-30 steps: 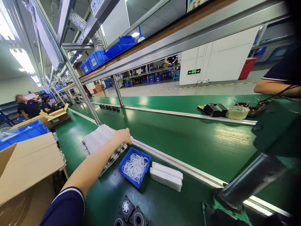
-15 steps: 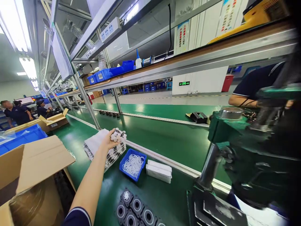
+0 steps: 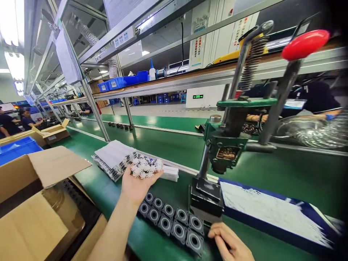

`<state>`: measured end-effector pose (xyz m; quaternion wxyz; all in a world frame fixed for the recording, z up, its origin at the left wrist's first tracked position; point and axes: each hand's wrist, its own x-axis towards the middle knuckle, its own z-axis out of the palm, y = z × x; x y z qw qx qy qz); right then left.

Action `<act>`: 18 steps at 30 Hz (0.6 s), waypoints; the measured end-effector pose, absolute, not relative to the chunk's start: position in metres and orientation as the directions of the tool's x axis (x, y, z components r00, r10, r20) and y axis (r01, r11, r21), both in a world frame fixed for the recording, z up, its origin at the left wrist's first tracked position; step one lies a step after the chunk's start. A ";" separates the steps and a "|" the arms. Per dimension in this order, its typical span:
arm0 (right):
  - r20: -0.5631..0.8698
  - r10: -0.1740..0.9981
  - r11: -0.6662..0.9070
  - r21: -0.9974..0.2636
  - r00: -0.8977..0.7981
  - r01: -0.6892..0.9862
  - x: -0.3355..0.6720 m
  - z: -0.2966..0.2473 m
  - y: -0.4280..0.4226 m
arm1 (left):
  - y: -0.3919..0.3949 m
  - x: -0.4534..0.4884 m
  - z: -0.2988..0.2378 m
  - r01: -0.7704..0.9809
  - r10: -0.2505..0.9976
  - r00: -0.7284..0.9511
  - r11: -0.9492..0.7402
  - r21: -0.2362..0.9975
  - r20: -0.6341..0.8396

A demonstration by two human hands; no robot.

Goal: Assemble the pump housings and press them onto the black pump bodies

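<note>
My left hand [image 3: 136, 186] is cupped under a cluster of small white bladed impellers [image 3: 145, 166], several of them, held over the green bench. Behind it lies a stack of similar parts with dark shafts [image 3: 108, 170], topped by a white sheet [image 3: 115, 152]. Below the palm, black square housings [image 3: 165, 224] with pale rings stand in two rows. My right hand [image 3: 231, 241] is at the lower edge, fingers curled together, by the right end of the rows and the press base [image 3: 206, 192]. Whatever its fingers may hold is hidden.
A green arbor press [image 3: 227, 145] with a red-knobbed lever [image 3: 306, 45] stands on the right. Beside it lies a blue-edged tray with white lining [image 3: 272, 214]. An open cardboard box [image 3: 35, 210] is at left. White blocks [image 3: 170, 173] sit behind my left hand; a co-worker's arm [image 3: 320, 115] is across the bench.
My left hand has come away from the stack, rightward, carrying the impellers, palm turned up. My right hand has entered at the bottom. The view has swung right, showing more of the press.
</note>
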<state>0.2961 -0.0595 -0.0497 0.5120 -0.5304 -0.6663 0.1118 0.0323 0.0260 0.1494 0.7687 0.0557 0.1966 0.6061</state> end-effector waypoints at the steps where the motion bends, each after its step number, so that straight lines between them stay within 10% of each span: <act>1: 0.582 0.807 0.416 -0.684 0.103 0.599 0.294 -0.046 -0.062 | 0.016 0.035 0.150 -0.909 0.951 0.189 0.264 0.322 -0.245; 18: 0.575 0.796 0.385 -0.723 0.189 0.574 0.289 -0.041 -0.073 | -0.077 0.049 0.155 -0.830 0.894 0.146 0.343 0.440 -0.423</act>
